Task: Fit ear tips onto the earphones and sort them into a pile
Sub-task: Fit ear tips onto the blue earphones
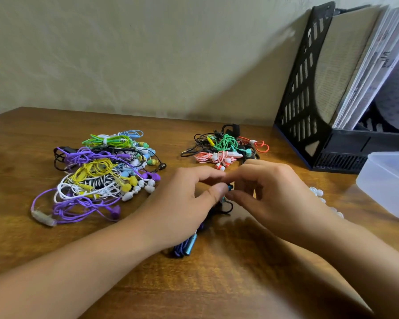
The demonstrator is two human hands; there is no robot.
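My left hand point(184, 203) and my right hand point(279, 194) meet at the middle of the wooden table. Between their fingertips sits a small blue metallic earbud point(230, 187); the left thumb and fingers pinch it and the right fingertips pinch at its tip. Whether an ear tip is between the right fingers is hidden. Its dark blue braided cable and blue plug point(187, 246) trail out under my left palm. A big pile of coloured earphones point(99, 173) lies to the left. A smaller tangle of red, green and black earphones point(226, 146) lies behind my hands.
Loose white ear tips point(316, 192) lie on the table right of my right hand. A translucent plastic box point(387, 180) stands at the right edge. A black file holder point(309, 88) with papers stands at the back right against the wall.
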